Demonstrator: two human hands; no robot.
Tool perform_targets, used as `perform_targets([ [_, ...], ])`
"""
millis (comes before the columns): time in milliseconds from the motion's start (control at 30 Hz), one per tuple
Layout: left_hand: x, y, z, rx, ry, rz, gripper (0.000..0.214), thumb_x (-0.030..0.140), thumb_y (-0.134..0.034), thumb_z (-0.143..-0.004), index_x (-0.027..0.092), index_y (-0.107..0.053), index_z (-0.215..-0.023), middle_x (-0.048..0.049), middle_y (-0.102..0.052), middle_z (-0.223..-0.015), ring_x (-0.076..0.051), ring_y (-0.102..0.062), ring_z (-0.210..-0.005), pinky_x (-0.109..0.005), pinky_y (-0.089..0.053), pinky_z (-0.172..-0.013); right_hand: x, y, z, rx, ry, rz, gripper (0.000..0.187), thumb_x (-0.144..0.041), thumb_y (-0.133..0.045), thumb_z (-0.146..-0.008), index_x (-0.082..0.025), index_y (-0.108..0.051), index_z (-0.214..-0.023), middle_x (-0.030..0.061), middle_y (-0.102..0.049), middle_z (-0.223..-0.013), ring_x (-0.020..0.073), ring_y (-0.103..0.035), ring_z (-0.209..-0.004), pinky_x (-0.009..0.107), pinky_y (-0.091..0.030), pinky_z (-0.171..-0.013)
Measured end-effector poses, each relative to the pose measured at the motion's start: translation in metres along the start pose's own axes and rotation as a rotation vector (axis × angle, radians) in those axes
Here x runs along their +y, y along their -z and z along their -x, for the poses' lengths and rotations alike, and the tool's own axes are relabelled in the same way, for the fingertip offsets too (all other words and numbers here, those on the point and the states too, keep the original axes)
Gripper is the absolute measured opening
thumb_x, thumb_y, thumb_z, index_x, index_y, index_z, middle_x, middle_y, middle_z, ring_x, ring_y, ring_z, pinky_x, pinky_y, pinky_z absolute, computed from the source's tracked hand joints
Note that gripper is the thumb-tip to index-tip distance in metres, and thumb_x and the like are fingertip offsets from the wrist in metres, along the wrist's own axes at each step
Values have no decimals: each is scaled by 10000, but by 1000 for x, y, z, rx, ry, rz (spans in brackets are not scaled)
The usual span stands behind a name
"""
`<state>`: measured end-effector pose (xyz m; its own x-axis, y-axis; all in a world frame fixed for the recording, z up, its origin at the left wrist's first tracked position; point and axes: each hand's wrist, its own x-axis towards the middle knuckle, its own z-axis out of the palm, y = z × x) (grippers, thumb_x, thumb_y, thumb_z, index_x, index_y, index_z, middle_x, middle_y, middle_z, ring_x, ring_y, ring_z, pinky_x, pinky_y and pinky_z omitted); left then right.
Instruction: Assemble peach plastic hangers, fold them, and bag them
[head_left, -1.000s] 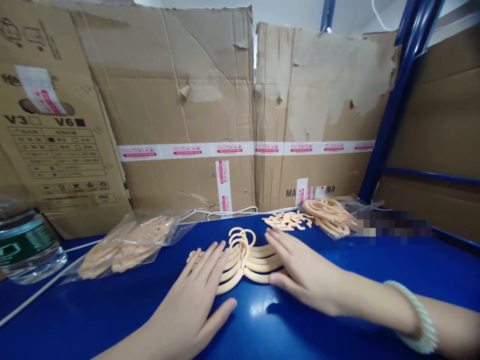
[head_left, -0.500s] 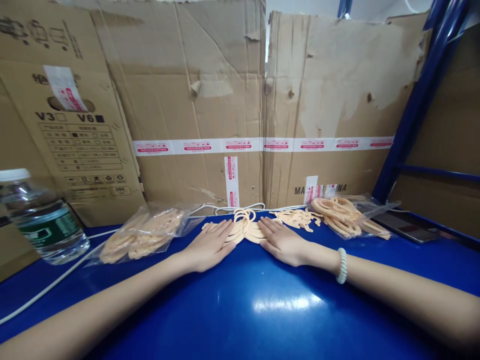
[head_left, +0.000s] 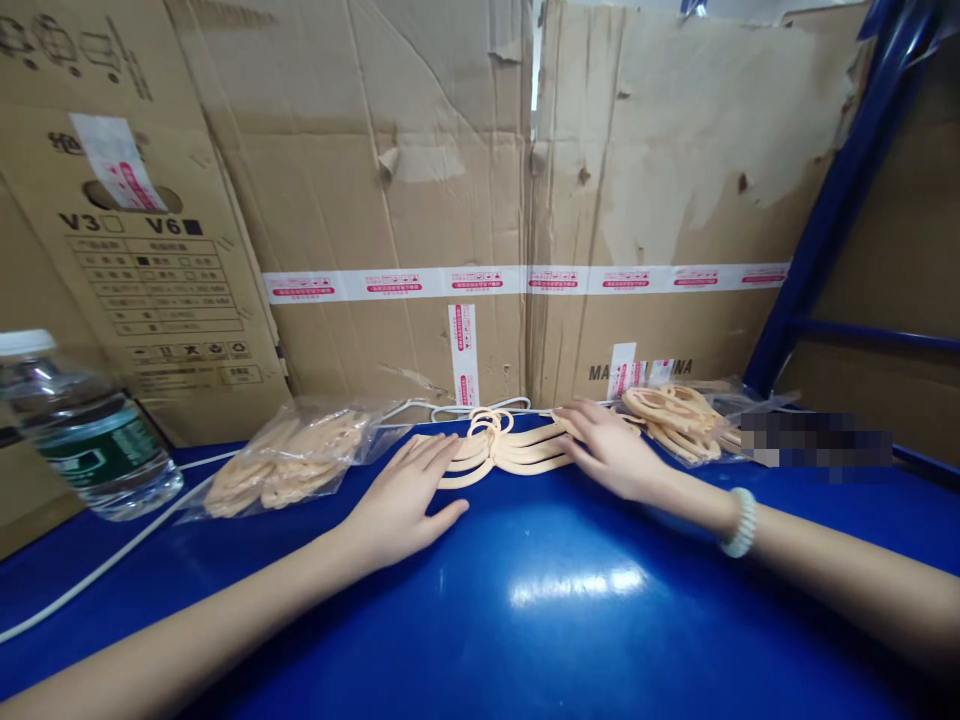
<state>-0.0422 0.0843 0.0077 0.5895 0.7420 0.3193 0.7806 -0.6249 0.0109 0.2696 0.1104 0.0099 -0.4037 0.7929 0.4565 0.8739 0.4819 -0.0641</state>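
On the blue table, flat beige curved strips spread to both sides, with small rings at their middle. My left hand lies over the left end of the strips, fingers stretched out and thumb apart. Over the right end reaches my right hand, its fingers extended and slightly bent. It covers most of a pile of small beige pieces just behind the strips. Whether those fingertips touch a piece is hidden.
A clear bag of beige pieces lies at left and another bag at right. At far left stands a water bottle near a white cable. Cardboard walls the back; a blue post rises at right.
My right hand has moved right and slightly back, off the strips' middle toward the small pieces, uncovering more strips. My left hand has shifted slightly left, its thumb spreading away.
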Motion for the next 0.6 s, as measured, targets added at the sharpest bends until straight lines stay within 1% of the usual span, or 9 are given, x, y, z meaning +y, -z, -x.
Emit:
perform_targets([
  [33, 3, 3, 7, 12, -19, 4, 585, 415, -527, -912, 109, -449, -1404, -169, -481, -1467, -314, -412, -1376, -536, -277, -1158, 10, 5, 5, 21, -42, 0, 440, -369, -389, -951, -102, -575, -1247, 210, -642, -1226, 347, -575, -1167, 478, -468, -941],
  [67, 5, 5, 14, 24, -34, 10, 518, 378, -519, -917, 127, -486, -1369, -150, -526, -1432, -299, -447, -1349, -520, -302, -1150, 21, 9, 10, 36, -87, -2, 405, -365, -390, -946, -112, -598, -1185, 192, -692, -1091, 330, -645, -1016, 446, -509, -833],
  [100, 6, 6, 20, 47, -59, 20, 465, 349, -514, -922, 141, -510, -1339, -138, -561, -1396, -291, -480, -1318, -513, -337, -1130, 30, 12, 15, 41, -123, -7, 367, -366, -400, -939, -128, -619, -1114, 159, -718, -959, 302, -675, -871, 408, -520, -739],
  [133, 7, 6, 25, 75, -86, 34, 418, 323, -508, -928, 152, -529, -1308, -131, -593, -1356, -287, -511, -1282, -509, -372, -1103, 39, 13, 20, 44, -154, -12, 339, -367, -410, -932, -140, -628, -1056, 131, -718, -864, 279, -675, -775, 378, -512, -676],
  [167, 7, 5, 28, 102, -107, 49, 381, 300, -502, -934, 158, -539, -1285, -128, -613, -1324, -286, -533, -1251, -507, -402, -1074, 46, 13, 24, 45, -177, -15, 325, -373, -420, -925, -146, -628, -1029, 112, -711, -821, 262, -667, -720, 358, -498, -637],
  [233, 6, 2, 31, 144, -123, 81, 332, 269, -492, -945, 165, -546, -1255, -126, -633, -1281, -285, -555, -1210, -505, -433, -1033, 54, 9, 30, 40, -206, -17, 324, -401, -449, -907, -150, -627, -1007, 102, -703, -821, 246, -654, -684, 335, -474, -597],
  [300, 3, -1, 30, 157, -96, 104, 307, 253, -479, -956, 168, -549, -1243, -125, -635, -1266, -281, -555, -1201, -508, -427, -1033, 57, 4, 33, 31, -221, -16, 350, -434, -470, -894, -149, -627, -1022, 103, -700, -858, 243, -649, -690, 327, -460, -587],
  [400, 0, -2, 28, 147, -48, 124, 298, 250, -465, -966, 168, -554, -1238, -127, -633, -1259, -279, -553, -1196, -519, -406, -1050, 54, -2, 33, 19, -240, -16, 372, -454, -470, -892, -153, -634, -1037, 89, -692, -825, 242, -642, -684, 320, -442, -578],
  [600, -1, -4, 28, 114, 24, 150, 301, 255, -458, -963, 181, -562, -1236, -115, -641, -1251, -290, -559, -1187, -524, -419, -1029, 53, -6, 33, 17, -281, -57, 343, -429, -473, -881, -168, -646, -1020, 53, -658, -705, 223, -602, -591, 294, -359, -484],
])
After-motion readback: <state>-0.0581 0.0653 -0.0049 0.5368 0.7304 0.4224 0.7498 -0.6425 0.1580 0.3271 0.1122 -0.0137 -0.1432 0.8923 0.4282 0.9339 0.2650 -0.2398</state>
